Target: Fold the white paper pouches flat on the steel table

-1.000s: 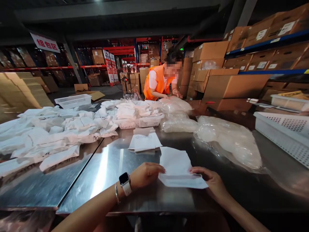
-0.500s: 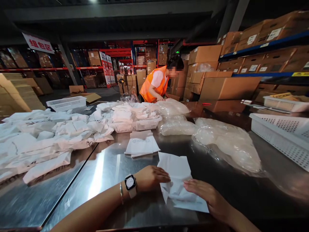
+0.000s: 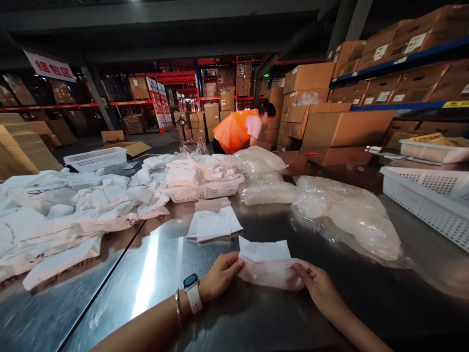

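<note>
Presently, head view, the only one:

Item in hand: a white folded bag point(image 3: 269, 266), lower centre of the frame, lying on the steel table point(image 3: 154, 274) between the two hands.
Handling, judged: thin and limp, very light; it creases readily and looks likely to slide on the polished metal. No sign of anything rigid inside, though that cannot be confirmed.
Best hold, judged: the two short ends, where the layers are doubled over; a pinch in the middle would only bunch it.
Left hand point(image 3: 220, 278): fingers curled, thumb above, pinching the left end of the bag. Wrist low on the table, a smartwatch point(image 3: 191, 292) on it.
Right hand point(image 3: 318, 286): fingers bent, gripping the right end of the bag. Forearm runs off to the lower right of the frame.
Pose overall: both forearms converge from the bottom edge, the hands level with one another.
Just beyond: a flat stack of bags point(image 3: 214, 222), centre.
Left of frame: a loose heap of white bags point(image 3: 73, 210).
Centre: a white basket point(image 3: 205, 188), filled.
Right of centre: clear plastic bundles point(image 3: 351, 215).
Far side, upper centre: a person in an orange vest point(image 3: 236, 131), bent over.
</note>
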Action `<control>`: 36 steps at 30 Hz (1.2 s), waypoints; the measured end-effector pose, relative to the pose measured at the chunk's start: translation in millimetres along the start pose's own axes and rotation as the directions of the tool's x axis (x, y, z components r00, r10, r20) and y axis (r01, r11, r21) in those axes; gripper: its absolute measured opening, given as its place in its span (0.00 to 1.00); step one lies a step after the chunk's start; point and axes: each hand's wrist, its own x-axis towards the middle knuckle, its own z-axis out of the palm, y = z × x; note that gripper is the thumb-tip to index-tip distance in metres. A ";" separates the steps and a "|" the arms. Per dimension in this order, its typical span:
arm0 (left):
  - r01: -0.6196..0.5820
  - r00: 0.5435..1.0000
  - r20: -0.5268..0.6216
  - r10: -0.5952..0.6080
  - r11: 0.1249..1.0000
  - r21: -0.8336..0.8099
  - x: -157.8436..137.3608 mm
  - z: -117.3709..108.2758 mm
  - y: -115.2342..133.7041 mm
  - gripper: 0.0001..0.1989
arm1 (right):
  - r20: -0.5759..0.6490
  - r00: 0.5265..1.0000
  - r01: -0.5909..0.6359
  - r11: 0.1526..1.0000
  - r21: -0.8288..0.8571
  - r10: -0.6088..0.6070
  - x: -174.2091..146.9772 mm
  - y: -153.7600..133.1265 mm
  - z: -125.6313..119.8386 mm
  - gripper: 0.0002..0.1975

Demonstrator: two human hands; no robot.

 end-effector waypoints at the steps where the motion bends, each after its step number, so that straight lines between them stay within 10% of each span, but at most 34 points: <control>1: 0.004 1.000 -0.015 -0.004 1.000 -0.014 0.2 0.5 -1.0 0.24 | 0.004 1.000 0.000 1.000 0.027 0.000 -0.1 1.6 -0.5 0.31; 12: 0.084 0.927 -0.374 0.017 0.964 0.251 10.6 15.1 -10.6 0.30 | -0.112 0.993 -0.047 0.999 -0.003 0.047 4.0 4.1 0.9 0.33; 24: 0.144 0.905 -0.422 0.059 0.890 0.432 15.6 16.2 -22.5 0.17 | -0.057 0.972 -0.221 0.971 0.091 0.227 15.2 -4.6 5.3 0.32; 36: 0.312 0.909 -0.416 -0.019 0.693 0.650 27.8 7.6 -15.2 0.13 | -0.101 0.968 -0.244 0.953 -0.178 0.229 33.6 8.0 5.7 0.25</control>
